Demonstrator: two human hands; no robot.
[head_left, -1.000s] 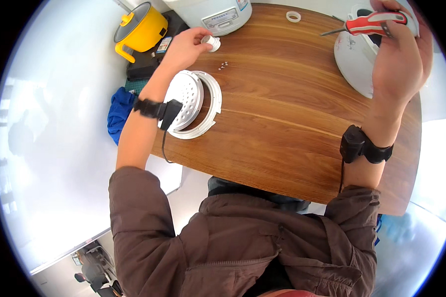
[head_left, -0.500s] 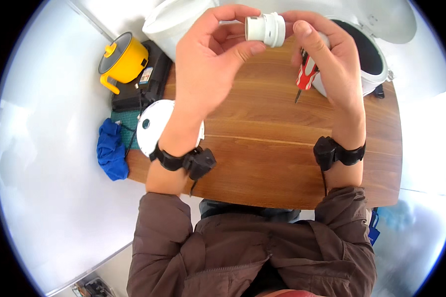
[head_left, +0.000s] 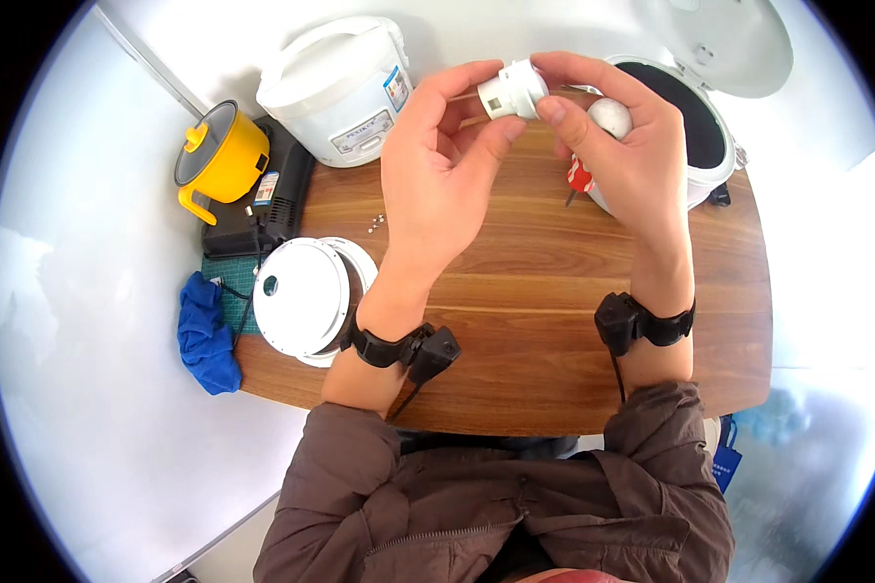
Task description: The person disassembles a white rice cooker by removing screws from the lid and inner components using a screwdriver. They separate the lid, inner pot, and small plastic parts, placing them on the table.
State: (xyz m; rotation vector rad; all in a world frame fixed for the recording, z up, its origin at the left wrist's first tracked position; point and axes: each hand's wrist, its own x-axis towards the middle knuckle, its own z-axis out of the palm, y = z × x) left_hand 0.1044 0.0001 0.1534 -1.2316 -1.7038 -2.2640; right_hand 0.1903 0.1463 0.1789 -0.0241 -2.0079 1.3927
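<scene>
A short white plastic cylinder point(head_left: 511, 89) with a stepped rim is raised above the far part of the table, held between my two hands. My left hand point(head_left: 442, 160) pinches its left side between thumb and fingers. From the right, my right hand point(head_left: 622, 136) grips its other end with thumb and index finger. That hand also keeps a screwdriver point(head_left: 580, 175) with a red and white handle against the palm, its dark shaft pointing down. A white rounded knob beside the right thumb looks like the handle's end. The fingers hide most of the handle.
Far left stand a white rice cooker point(head_left: 335, 92) and a yellow pot point(head_left: 226, 155) on a black box point(head_left: 287, 194). An open-lidded cooker point(head_left: 715, 180) stands far right. Round white covers point(head_left: 301, 291), a blue cloth point(head_left: 207, 335) and small screws point(head_left: 376, 223) lie on the left.
Both hands have come slightly nearer, and the cylinder has tilted. The view has shifted, showing more of the white rice cooker and the screws. The screwdriver stays in the right hand.
</scene>
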